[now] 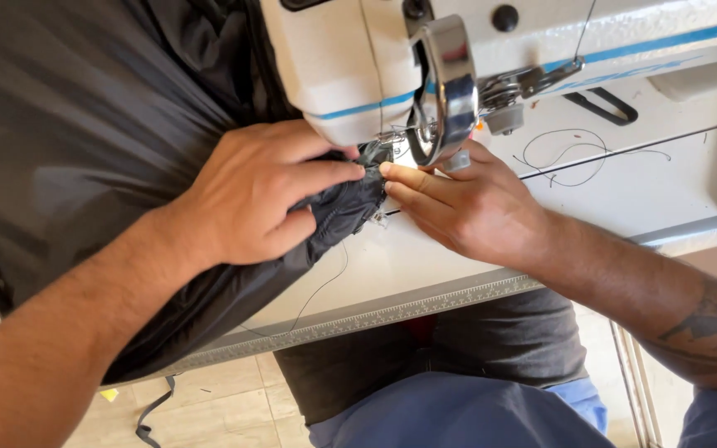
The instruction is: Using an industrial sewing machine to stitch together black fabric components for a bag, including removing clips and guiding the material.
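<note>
Black fabric (85, 124), a thin, slightly shiny synthetic w/ soft folds, spreads over the left half of the white desk (425, 265) and drapes off its front edge; one gathered, puckered edge is bunched right under the head of the white sewing machine (350, 58), at the presser foot (400, 149) area. Left hand (251, 199) lies on top of the bunch, fingers (334, 174) curled and pressing down on it, closed on the cloth rather than spread flat. Right hand (466, 207) sits just beside it on the desk, fingers (408, 178) straight and together, tips touching the same edge from the right; it pins the cloth w/o clasping it. Judgement: to do this step well, both hands should keep the gathers flat and even at the foot, fingertips staying off to the sides of the needle, left hand carrying the weight of the big drape so it doesn't drag the seam off line. Needle itself is hidden behind the metal wheel-like guard (450, 83), so exact seam position can't be told. Loose dark thread (566, 158) lies curled on the desk behind the right hand, well apart from the fabric; another thread strand (325, 286) trails from the bunch toward the desk's front edge.
</note>
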